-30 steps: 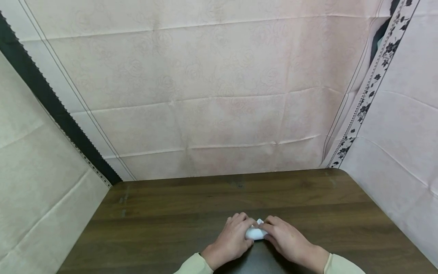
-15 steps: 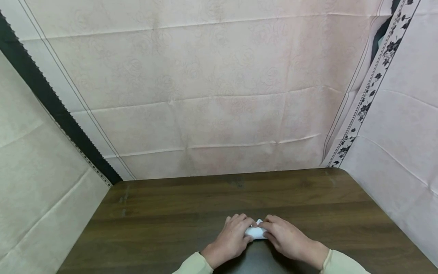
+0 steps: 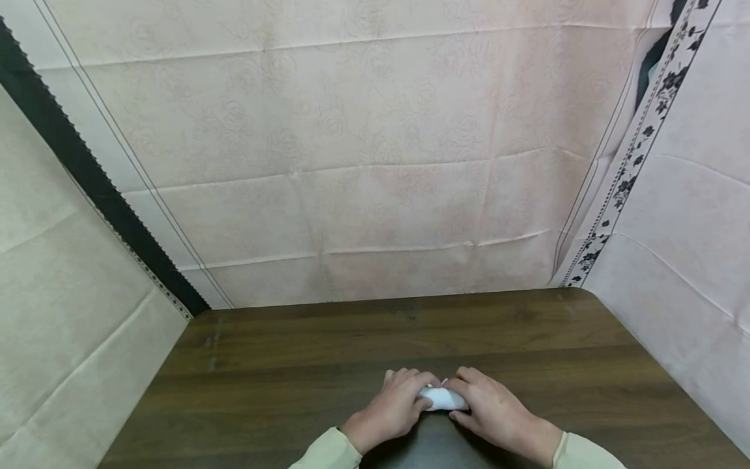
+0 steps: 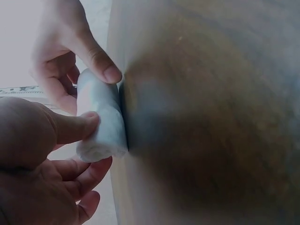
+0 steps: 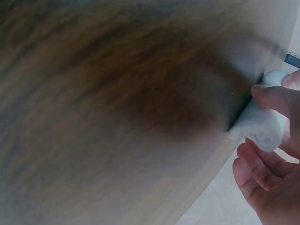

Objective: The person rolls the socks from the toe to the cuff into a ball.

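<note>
A small white rolled cloth [image 3: 443, 398] lies on the dark wooden table [image 3: 293, 365], near its front edge. My left hand [image 3: 394, 407] grips the roll's left end with thumb and curled fingers, and my right hand [image 3: 495, 410] pinches its right end. In the left wrist view the roll [image 4: 101, 119] stands against the table edge, my left hand [image 4: 93, 145] has its thumb on it, and the right hand's thumb presses its far end. The right wrist view shows the roll [image 5: 260, 124] held in my right hand [image 5: 262, 140].
Pale pink patterned cloth [image 3: 363, 163] hangs behind the table and on both sides. A black strip [image 3: 88, 169] runs down the left, and a floral border [image 3: 621, 182] runs down the right. The table's bare wood stretches to the left and right of the hands.
Both hands have closed in a little on the roll. The white corner that stuck up between them has nearly gone and the roll looks tighter.
</note>
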The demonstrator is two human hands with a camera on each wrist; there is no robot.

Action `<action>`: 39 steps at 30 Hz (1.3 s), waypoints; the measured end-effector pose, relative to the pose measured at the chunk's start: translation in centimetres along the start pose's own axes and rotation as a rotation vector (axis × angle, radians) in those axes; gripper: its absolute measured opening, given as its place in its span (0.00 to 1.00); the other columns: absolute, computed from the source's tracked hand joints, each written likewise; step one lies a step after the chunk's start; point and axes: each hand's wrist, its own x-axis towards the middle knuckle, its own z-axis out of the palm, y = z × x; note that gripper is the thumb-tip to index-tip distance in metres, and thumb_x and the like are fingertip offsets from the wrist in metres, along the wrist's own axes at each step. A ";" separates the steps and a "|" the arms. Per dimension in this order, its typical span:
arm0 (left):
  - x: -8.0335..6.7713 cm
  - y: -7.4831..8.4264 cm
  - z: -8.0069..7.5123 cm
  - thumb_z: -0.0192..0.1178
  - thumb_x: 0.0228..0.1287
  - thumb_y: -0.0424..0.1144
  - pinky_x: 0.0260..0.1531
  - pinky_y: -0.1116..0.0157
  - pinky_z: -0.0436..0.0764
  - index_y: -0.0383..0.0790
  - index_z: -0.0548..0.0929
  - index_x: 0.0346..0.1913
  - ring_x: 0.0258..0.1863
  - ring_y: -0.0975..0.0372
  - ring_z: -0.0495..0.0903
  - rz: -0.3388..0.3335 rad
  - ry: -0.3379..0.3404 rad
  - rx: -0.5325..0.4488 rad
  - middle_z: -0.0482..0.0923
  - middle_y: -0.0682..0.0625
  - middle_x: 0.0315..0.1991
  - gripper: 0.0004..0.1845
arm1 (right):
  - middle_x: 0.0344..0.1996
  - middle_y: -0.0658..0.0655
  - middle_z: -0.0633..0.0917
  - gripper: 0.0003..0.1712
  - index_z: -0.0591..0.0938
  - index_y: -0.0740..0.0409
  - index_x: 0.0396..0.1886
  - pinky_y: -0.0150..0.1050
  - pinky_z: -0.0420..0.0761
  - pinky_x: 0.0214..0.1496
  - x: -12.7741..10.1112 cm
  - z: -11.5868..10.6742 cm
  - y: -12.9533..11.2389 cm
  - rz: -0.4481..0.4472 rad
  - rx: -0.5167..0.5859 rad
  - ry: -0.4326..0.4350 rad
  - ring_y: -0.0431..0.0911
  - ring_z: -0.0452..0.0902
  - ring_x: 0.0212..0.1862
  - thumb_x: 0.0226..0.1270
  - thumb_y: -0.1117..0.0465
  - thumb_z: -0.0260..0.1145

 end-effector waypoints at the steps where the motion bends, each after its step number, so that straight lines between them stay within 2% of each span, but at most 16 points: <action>1: 0.0 0.0 -0.1 0.65 0.67 0.37 0.42 0.65 0.64 0.52 0.81 0.52 0.42 0.67 0.74 0.001 -0.003 -0.006 0.82 0.59 0.45 0.12 | 0.38 0.43 0.77 0.21 0.83 0.50 0.46 0.38 0.79 0.38 0.0 0.1 0.0 -0.008 -0.012 0.014 0.37 0.72 0.39 0.52 0.59 0.81; 7: 0.0 -0.1 -0.2 0.64 0.69 0.37 0.41 0.66 0.63 0.52 0.77 0.52 0.40 0.68 0.74 0.009 -0.013 -0.028 0.82 0.59 0.47 0.13 | 0.40 0.44 0.78 0.29 0.79 0.49 0.48 0.39 0.80 0.39 -0.1 0.4 0.1 -0.049 -0.026 0.084 0.39 0.75 0.41 0.47 0.64 0.83; 12: 0.2 0.0 -0.2 0.63 0.70 0.38 0.43 0.64 0.63 0.52 0.76 0.52 0.41 0.68 0.72 -0.033 -0.033 -0.057 0.80 0.60 0.47 0.12 | 0.37 0.42 0.77 0.27 0.78 0.47 0.43 0.37 0.79 0.36 -0.1 0.4 0.2 -0.063 -0.019 0.115 0.37 0.72 0.38 0.47 0.65 0.83; 19: 0.3 0.1 0.0 0.68 0.67 0.41 0.44 0.64 0.64 0.53 0.77 0.54 0.42 0.68 0.68 -0.049 -0.025 -0.084 0.72 0.62 0.46 0.16 | 0.37 0.40 0.78 0.18 0.81 0.46 0.44 0.36 0.77 0.34 -0.1 0.2 0.2 0.025 0.073 0.042 0.34 0.71 0.37 0.57 0.63 0.78; 26: 0.4 0.1 0.3 0.73 0.61 0.37 0.45 0.64 0.68 0.53 0.77 0.52 0.44 0.67 0.69 -0.020 0.000 -0.050 0.71 0.61 0.45 0.20 | 0.38 0.41 0.80 0.15 0.83 0.48 0.46 0.36 0.77 0.34 0.0 0.1 0.2 0.076 0.117 -0.014 0.33 0.73 0.37 0.61 0.61 0.76; 32: 0.4 0.0 0.5 0.71 0.63 0.40 0.43 0.65 0.67 0.52 0.79 0.50 0.43 0.67 0.71 -0.011 0.026 -0.017 0.75 0.62 0.44 0.16 | 0.38 0.41 0.80 0.13 0.84 0.48 0.46 0.37 0.77 0.35 0.0 0.0 0.2 0.078 0.105 -0.052 0.34 0.73 0.38 0.63 0.59 0.75; 39: 0.5 -0.1 0.5 0.68 0.65 0.42 0.42 0.65 0.65 0.53 0.81 0.50 0.44 0.68 0.74 -0.018 0.017 0.004 0.78 0.63 0.45 0.12 | 0.37 0.43 0.77 0.14 0.84 0.52 0.45 0.36 0.77 0.34 0.1 0.3 0.1 0.059 0.050 -0.033 0.35 0.70 0.36 0.61 0.58 0.76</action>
